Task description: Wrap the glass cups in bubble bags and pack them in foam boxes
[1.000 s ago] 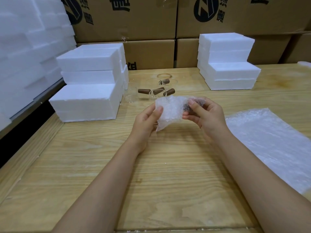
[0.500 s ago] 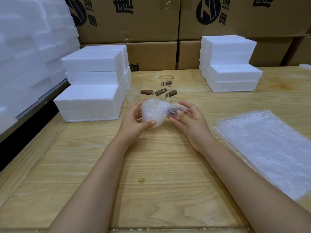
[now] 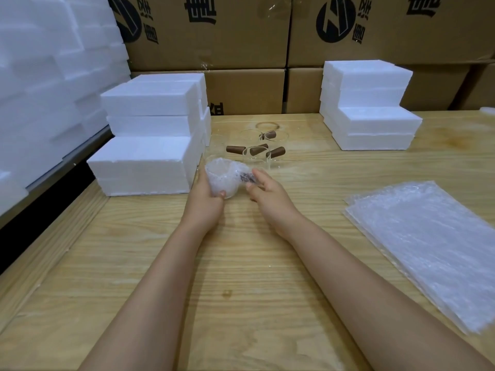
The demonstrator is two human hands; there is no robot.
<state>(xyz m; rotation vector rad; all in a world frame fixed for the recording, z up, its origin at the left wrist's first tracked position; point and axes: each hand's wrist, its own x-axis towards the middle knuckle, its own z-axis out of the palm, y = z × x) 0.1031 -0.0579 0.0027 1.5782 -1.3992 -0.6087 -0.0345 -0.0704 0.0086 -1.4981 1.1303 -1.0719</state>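
A glass cup wrapped in a bubble bag (image 3: 223, 178) sits low over the wooden table, just right of the front foam box (image 3: 144, 167). My left hand (image 3: 205, 202) grips the wrapped cup from below and behind, thumb on its front. My right hand (image 3: 267, 191) is at the bag's right end, where the cup's brown handle shows through; its fingertips touch or pinch the plastic there. Several bare glass cups with brown handles (image 3: 254, 151) stand behind on the table. A flat stack of bubble bags (image 3: 428, 236) lies at the right.
Stacked white foam boxes stand at the left (image 3: 152, 108) and back right (image 3: 369, 108). More foam (image 3: 48, 76) is piled along the left wall. Printed cardboard cartons (image 3: 241, 36) line the back of the table (image 3: 241, 277).
Both hands have carried the wrapped cup away from me and to the left, toward the front foam box. The bag has been gathered tighter around the cup.
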